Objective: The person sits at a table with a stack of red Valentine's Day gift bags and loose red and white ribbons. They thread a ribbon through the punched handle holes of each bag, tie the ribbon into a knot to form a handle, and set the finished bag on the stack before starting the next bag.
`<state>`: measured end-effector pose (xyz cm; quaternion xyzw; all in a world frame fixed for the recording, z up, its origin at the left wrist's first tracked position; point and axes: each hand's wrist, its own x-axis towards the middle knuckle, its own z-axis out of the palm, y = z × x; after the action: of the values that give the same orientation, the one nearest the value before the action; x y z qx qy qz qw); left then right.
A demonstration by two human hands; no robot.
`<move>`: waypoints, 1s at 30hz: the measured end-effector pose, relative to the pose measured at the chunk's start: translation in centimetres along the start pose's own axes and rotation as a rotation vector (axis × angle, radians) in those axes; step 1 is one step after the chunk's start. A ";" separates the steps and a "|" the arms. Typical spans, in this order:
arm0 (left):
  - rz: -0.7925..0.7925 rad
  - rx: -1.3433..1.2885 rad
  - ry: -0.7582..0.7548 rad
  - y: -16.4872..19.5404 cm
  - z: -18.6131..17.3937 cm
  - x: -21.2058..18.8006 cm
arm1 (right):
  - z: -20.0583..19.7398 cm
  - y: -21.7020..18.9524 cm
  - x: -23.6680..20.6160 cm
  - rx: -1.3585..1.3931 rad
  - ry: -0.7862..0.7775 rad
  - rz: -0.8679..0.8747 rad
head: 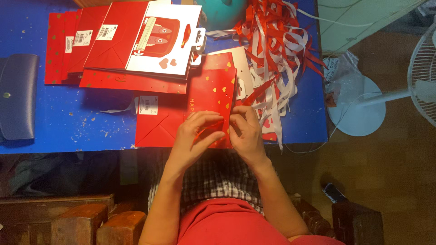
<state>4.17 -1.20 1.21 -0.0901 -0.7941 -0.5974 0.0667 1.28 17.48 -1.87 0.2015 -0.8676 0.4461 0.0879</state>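
A flattened red gift bag (200, 109), speckled with small gold hearts, is seen lying at the near edge of a blue table (68, 122), where it is worked on by both hands. The left hand (193, 136) is rested on the bag's near end, its fingers curled and pinched on a strand of red ribbon (210, 128). The right hand (245, 131) is set just beside it, its fingertips closed on the same ribbon at the bag's right edge; the two hands are nearly touching.

Behind the bag, a stack of flat red gift bags (91, 45) is fanned across the table, topped by one with a white printed panel (161, 41). To the right, a tangled heap of red and white ribbons (277, 50) is spread to the table's edge, with a teal round object (222, 11) partly seen above it. A dark blue case (16, 95) is placed at the table's left end. On the floor to the right, the base of a pale standing fan (359, 109) is visible.
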 end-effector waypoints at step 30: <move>-0.194 -0.689 0.124 -2.9 1.2 -1.3 | -1.1 -1.0 1.0 0.135 -0.069 0.098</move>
<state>4.84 -0.93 -2.13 0.0047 -0.5454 -0.8378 0.0235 0.77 17.57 -0.20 0.1795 -0.8469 0.5001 0.0223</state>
